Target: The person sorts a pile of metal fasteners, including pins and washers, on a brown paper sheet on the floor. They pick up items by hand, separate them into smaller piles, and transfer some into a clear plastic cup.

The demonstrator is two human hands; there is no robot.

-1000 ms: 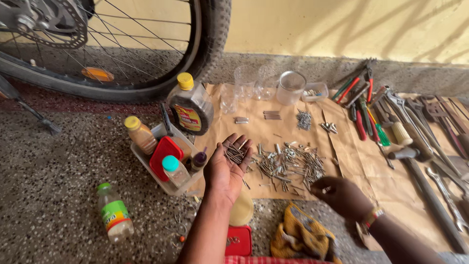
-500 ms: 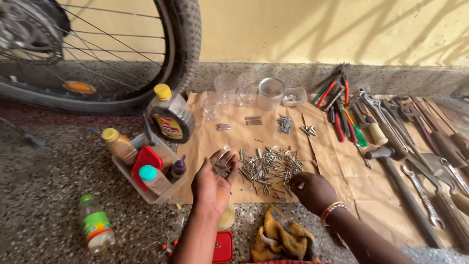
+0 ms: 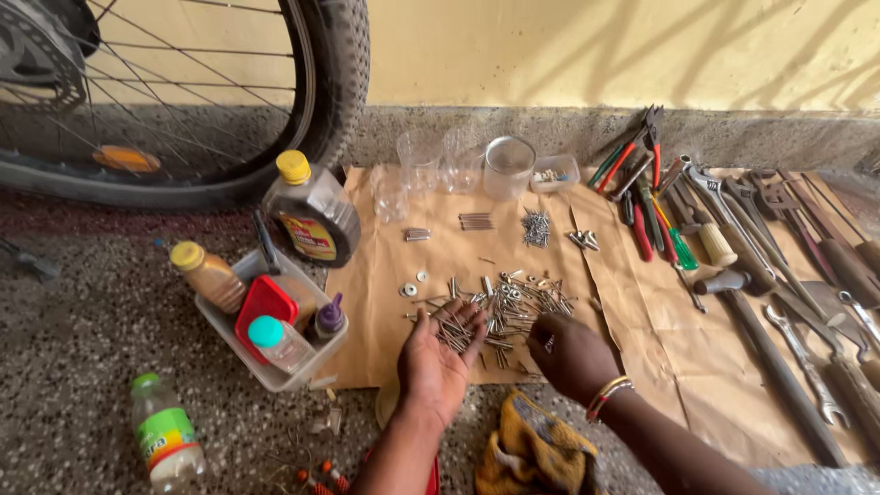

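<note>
Palm up, the left hand (image 3: 438, 359) lies open over the near edge of the brown paper sheet (image 3: 632, 312), fingers spread, a small bunch of nails (image 3: 451, 330) resting across their inner side. Just right of it, the right hand (image 3: 570, 356) hovers knuckles up over the loose pile of nails and screws (image 3: 513, 307), fingers curled; whether they pinch anything cannot be told. A plastic tub of bottles (image 3: 266, 316) stands beside the sheet's left edge.
</note>
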